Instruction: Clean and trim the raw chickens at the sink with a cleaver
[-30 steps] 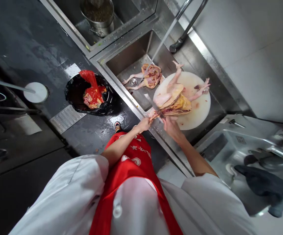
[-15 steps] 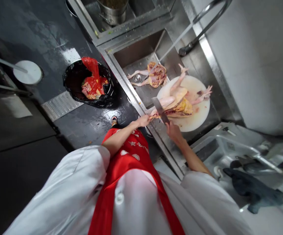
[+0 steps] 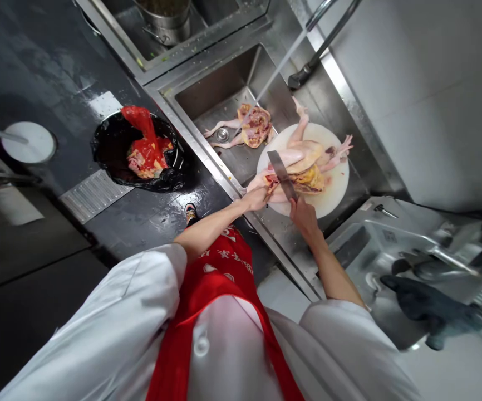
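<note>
A raw whole chicken (image 3: pixel 308 153) lies on a round white cutting board (image 3: pixel 337 181), its feet pointing up and to the right. My left hand (image 3: pixel 258 199) is closed on the chicken's near end, at the board's left edge. In my right hand (image 3: pixel 305 216) is a cleaver (image 3: pixel 281 171), gripped by its handle. The blade lies across the chicken, just right of my left hand. Which part my left fingers pinch is partly hidden. A second, opened chicken (image 3: pixel 256 127) rests in the sink (image 3: pixel 207 108) beyond the board.
Water runs from a faucet (image 3: pixel 301 75) into the sink. A bin lined with a black bag (image 3: pixel 111 153) stands on the floor at left, holding red plastic and scraps. A pot (image 3: pixel 168 25) sits in the far basin. A dark glove (image 3: pixel 433 312) hangs by the right-hand sink.
My left hand has moved right, closer to the board, with the chicken's near end. The cleaver has shifted slightly right over the chicken. The whole view has turned a little.
</note>
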{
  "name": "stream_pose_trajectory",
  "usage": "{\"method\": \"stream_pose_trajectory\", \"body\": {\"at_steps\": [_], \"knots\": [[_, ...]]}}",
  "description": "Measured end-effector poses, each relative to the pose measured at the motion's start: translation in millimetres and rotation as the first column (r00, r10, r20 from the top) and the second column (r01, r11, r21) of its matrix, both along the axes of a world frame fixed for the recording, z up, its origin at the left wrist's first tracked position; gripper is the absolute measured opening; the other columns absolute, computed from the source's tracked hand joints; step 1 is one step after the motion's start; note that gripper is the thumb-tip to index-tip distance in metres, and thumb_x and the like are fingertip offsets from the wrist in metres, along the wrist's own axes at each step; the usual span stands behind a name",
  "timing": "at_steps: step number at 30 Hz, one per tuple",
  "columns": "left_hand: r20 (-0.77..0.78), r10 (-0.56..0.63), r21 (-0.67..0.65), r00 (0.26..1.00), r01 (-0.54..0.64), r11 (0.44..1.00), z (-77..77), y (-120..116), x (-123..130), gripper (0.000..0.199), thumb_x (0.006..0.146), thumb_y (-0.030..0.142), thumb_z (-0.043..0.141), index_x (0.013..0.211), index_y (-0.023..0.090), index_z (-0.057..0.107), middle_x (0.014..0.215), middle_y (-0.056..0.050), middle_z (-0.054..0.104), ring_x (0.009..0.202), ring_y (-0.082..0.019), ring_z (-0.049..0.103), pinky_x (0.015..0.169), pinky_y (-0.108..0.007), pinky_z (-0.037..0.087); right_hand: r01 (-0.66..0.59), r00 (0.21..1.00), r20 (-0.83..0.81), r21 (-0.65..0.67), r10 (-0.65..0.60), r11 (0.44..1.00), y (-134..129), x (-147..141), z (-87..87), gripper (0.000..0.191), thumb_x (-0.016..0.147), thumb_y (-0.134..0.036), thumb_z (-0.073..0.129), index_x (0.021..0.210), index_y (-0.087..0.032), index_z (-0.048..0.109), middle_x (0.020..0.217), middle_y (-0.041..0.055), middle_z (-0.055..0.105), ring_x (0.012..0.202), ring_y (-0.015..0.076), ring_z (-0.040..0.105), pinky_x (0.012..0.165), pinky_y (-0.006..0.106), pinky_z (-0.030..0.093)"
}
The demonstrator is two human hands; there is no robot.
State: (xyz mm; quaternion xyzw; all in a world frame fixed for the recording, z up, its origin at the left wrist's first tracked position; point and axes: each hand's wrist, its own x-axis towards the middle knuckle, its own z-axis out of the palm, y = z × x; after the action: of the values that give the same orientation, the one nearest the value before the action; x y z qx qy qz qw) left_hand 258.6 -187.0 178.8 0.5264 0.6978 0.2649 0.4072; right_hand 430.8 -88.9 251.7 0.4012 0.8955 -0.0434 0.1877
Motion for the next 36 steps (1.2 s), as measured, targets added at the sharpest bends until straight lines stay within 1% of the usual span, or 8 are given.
{"method": "stream_pose_trajectory", "body": {"at_steps": [4,6,11,15,21,25,30,36], "knots": [[-0.124,-0.150,-0.003,0.981,0.151,0.989,17.6,54,-9,0.033,0.104,0.024,0.045,0.111,0.007,0.072,0.116,-0.018,0.076,0.106,-0.025,0.073,0.088,-0.028,0.055,0.065,0.996,-0.064,0.066,-0.061,0.996,40,4,4.9,0.040,0.107,-0.034,0.034,0.123,-0.004,0.056,0.092,0.0250,0.072,0.077,0.0319,0.067,0.067,0.035,0.039],[-0.177,-0.172,-0.003,0.969,0.175,0.985,20.4,66,-17,0.035,0.105,0.027,0.044,0.118,0.006,0.069,0.120,-0.019,0.074,0.111,-0.027,0.072,0.092,-0.029,0.055,0.064,0.995,-0.083,0.077,-0.057,0.995,56,9,8.3,0.040,0.107,-0.034,0.035,0.123,-0.004,0.057,0.092,0.0254,0.073,0.077,0.0320,0.066,0.068,0.035,0.040],[-0.211,-0.130,-0.077,0.969,0.116,0.990,5.1,39,-29,0.042,0.109,0.037,0.037,0.132,0.011,0.060,0.121,-0.018,0.074,0.111,-0.026,0.073,0.094,-0.030,0.054,-0.062,0.979,-0.193,0.037,0.068,0.997,70,8,15.1,0.041,0.106,-0.037,0.036,0.123,-0.007,0.058,0.089,0.0212,0.072,0.078,0.0323,0.065,0.068,0.035,0.041],[-0.229,-0.067,-0.096,0.971,0.046,0.994,-8.8,17,-24,0.039,0.109,0.037,0.038,0.132,0.012,0.057,0.122,-0.020,0.073,0.113,-0.030,0.073,0.094,-0.034,0.055,-0.134,0.930,-0.338,0.050,0.143,0.990,60,-19,7.1,0.040,0.108,-0.038,0.033,0.119,-0.010,0.058,0.094,0.0206,0.071,0.082,0.0304,0.064,0.071,0.035,0.043],[-0.174,0.106,-0.149,0.979,-0.132,0.980,-11.3,16,-12,0.034,0.107,0.034,0.043,0.131,0.014,0.056,0.125,-0.020,0.072,0.115,-0.031,0.072,0.098,-0.036,0.054,-0.177,0.957,-0.226,0.034,0.180,0.984,50,-39,-17.3,0.033,0.109,-0.033,0.037,0.110,-0.009,0.059,0.088,0.0189,0.070,0.081,0.0285,0.065,0.073,0.034,0.042],[-0.112,0.184,-0.156,0.977,-0.200,0.967,-12.2,13,-3,0.033,0.105,0.032,0.048,0.131,0.014,0.057,0.128,-0.020,0.071,0.118,-0.029,0.071,0.101,-0.034,0.052,-0.227,0.948,-0.226,0.014,0.224,0.974,59,-34,-5.4,0.032,0.108,-0.033,0.037,0.108,-0.011,0.060,0.088,0.0186,0.069,0.082,0.0296,0.065,0.072,0.035,0.042],[-0.062,0.164,-0.127,0.985,-0.170,0.977,-20.8,13,-2,0.034,0.106,0.029,0.044,0.131,0.013,0.060,0.126,-0.019,0.072,0.115,-0.030,0.072,0.096,-0.035,0.055,-0.104,0.899,-0.405,0.175,0.168,0.979,66,-42,12.3,0.043,0.110,-0.044,0.029,0.115,-0.011,0.057,0.089,0.0179,0.068,0.082,0.0304,0.065,0.074,0.037,0.042],[-0.056,0.089,-0.085,0.994,-0.094,0.992,-34.0,15,-10,0.028,0.102,0.022,0.050,0.121,0.007,0.064,0.122,-0.022,0.072,0.116,-0.030,0.070,0.097,-0.033,0.053,-0.115,0.971,-0.215,-0.023,0.107,0.993,44,-38,-24.2,0.036,0.108,-0.034,0.032,0.111,-0.009,0.057,0.091,0.0228,0.070,0.085,0.0325,0.066,0.073,0.036,0.042]]}}
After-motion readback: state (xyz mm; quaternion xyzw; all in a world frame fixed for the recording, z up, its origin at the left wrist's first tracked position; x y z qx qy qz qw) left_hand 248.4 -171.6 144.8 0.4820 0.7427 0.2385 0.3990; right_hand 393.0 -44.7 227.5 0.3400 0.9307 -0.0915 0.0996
